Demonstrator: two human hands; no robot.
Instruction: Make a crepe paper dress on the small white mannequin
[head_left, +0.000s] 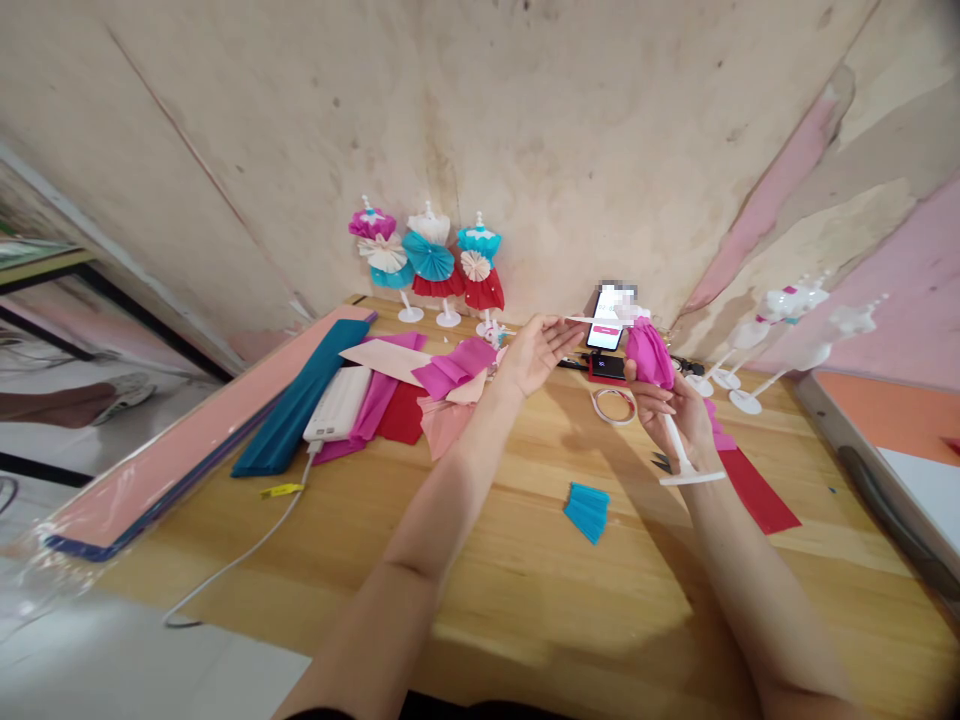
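My right hand [686, 412] is wrapped round a small white dress form on a round-based stand [679, 450], tilted above the table. Magenta crepe paper [651, 352] covers its body. A thin white strip [600, 321] runs leftward from the top of the form to my left hand [536, 355]. That hand is palm up, with the strip's end at its thumb and index finger and the other fingers loosely extended. Black scissor tips [661, 462] show beside my right hand; the rest of them is hidden. A pleated blue paper piece [588, 512] lies on the table below.
Three dressed forms [429, 255] stand by the wall, bare white ones [787, 310] at right. A phone [609, 318], a tape roll [613, 406], a white power bank [337, 405] and crepe paper pieces [405, 425] lie around. Red paper [761, 490] is near my right forearm.
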